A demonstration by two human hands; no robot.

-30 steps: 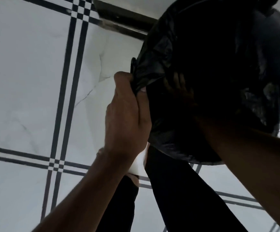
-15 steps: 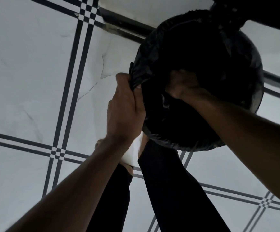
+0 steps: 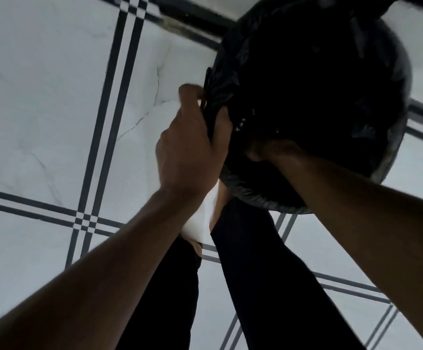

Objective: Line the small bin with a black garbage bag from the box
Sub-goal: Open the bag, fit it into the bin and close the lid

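Observation:
A round small bin (image 3: 392, 157) stands on the floor at the upper right, seen from above. A black garbage bag (image 3: 306, 79) fills its opening and is draped over the rim. My left hand (image 3: 187, 147) pinches a gathered fold of the bag at the bin's left rim. My right hand (image 3: 273, 150) rests on the near rim, fingers curled into the bag plastic just inside the opening. The bin's interior is too dark to make out.
White marble floor tiles (image 3: 41, 97) with dark double grout stripes spread all around. My legs in black trousers (image 3: 268, 274) stand just below the bin. A dark threshold strip (image 3: 192, 18) runs along the top edge.
My right hand has drawn back out of the bag's depth to the near rim. My left hand keeps its pinch on the left rim. The view has shifted slightly.

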